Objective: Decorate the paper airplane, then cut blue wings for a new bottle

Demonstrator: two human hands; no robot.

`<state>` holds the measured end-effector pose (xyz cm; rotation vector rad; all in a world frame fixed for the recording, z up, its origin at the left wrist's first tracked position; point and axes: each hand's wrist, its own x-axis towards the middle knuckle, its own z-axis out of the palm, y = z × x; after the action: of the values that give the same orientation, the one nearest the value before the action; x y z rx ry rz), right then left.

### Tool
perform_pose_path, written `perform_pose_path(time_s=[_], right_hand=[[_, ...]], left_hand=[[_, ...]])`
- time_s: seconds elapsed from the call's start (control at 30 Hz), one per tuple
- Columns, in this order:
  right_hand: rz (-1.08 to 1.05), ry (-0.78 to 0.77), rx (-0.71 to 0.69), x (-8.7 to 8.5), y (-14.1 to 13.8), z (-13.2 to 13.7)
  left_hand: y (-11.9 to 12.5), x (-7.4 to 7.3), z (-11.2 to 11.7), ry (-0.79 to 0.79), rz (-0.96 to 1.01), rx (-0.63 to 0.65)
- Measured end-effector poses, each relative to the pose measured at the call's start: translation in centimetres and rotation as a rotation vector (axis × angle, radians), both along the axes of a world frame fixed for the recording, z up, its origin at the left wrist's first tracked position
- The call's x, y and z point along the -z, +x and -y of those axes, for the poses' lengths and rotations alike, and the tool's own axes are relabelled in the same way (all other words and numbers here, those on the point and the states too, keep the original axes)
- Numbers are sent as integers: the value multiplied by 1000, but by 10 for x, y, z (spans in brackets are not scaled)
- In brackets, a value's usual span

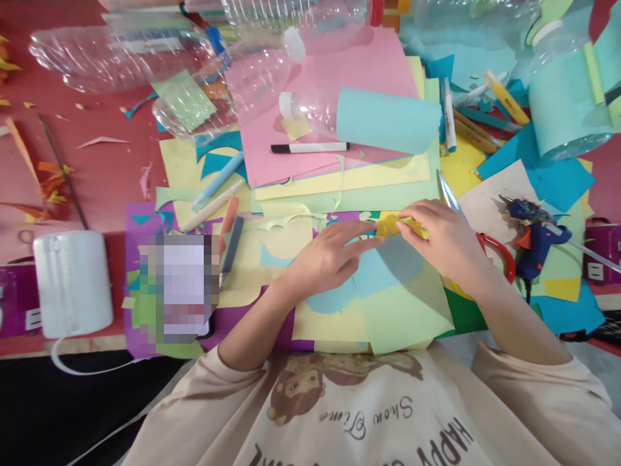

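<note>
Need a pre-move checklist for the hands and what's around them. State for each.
1. Yellow piece held by right hand: ok, pinched at thumb and fingertips.
2. Left hand gripping it too: cannot tell; its fingertips are right at the piece's edge.
3. Scissors clear of right hand: not ok, partly hidden behind its wrist.
4. Glue gun away from both hands: ok, lies apart, beyond the right hand.
5. Glue gun nozzle cool: cannot tell from this view.
6. Wrapped bottle capped: ok, white cap on, bottle on its side.
</note>
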<state>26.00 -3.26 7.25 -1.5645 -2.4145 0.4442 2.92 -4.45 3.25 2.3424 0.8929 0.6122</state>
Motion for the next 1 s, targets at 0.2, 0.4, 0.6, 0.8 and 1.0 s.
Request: perform_pose_path(time_s=[0.2,0.4,0.6,0.8,1.0], right_hand=[[61,19,-107,7,-4,-17],[92,-54,-146,14,-12,-29],[131,-97,-180,12,-9,-39],[113,-82,-182,15,-9,-47],[-44,6,-202,33,-10,-53]], left_hand=[[-15,3,10,46,-131,-535],[-31,20,34,-7,-326,-601],[-36,13,48,-23,-409,-542],[-32,-8,39,-15,-405,-566],[-13,-30,-5,-13,-436,-518]])
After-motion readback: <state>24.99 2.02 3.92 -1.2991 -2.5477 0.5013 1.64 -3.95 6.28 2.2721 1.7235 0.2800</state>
